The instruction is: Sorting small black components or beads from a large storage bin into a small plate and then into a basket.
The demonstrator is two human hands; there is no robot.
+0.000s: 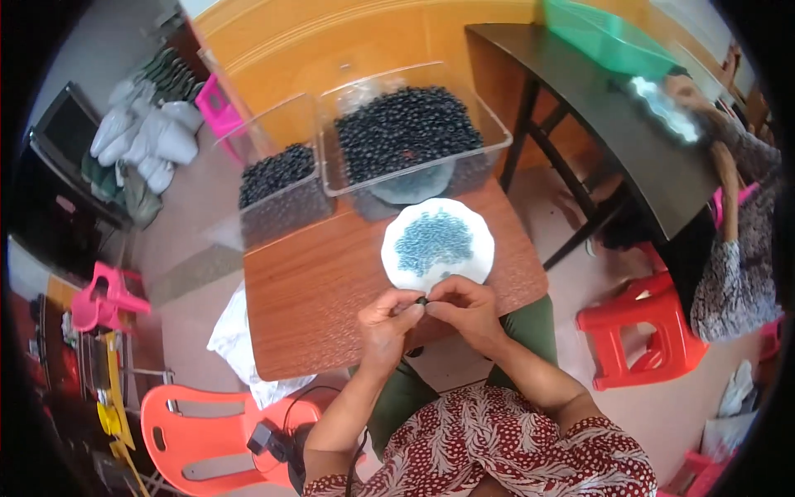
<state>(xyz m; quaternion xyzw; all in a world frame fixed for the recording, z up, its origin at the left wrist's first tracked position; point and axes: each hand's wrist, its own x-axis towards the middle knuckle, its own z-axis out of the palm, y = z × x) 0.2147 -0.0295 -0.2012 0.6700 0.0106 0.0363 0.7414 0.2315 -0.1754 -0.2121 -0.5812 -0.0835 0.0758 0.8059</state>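
Between the fingertips of both hands is a small black round piece (422,301), held just in front of the plate's near rim. My left hand (387,319) pinches it from the left, and my right hand (465,308) pinches it from the right. Much of the piece is covered by the fingers. A white scalloped plate (479,269) bears many tiny blue-grey pieces (435,240), too small to name. Behind it stands a large clear plastic bin (497,142) heaped with small black round pieces (406,132). A smaller clear bin (286,217) at its left holds similar black pieces.
All this stands on a brown wooden table (306,306). An orange-red chair (199,435) is at the near left, a red stool (642,331) at the right. Another person's patterned sleeve (733,290) shows by a dark table (613,116) bearing a green basket (609,37).
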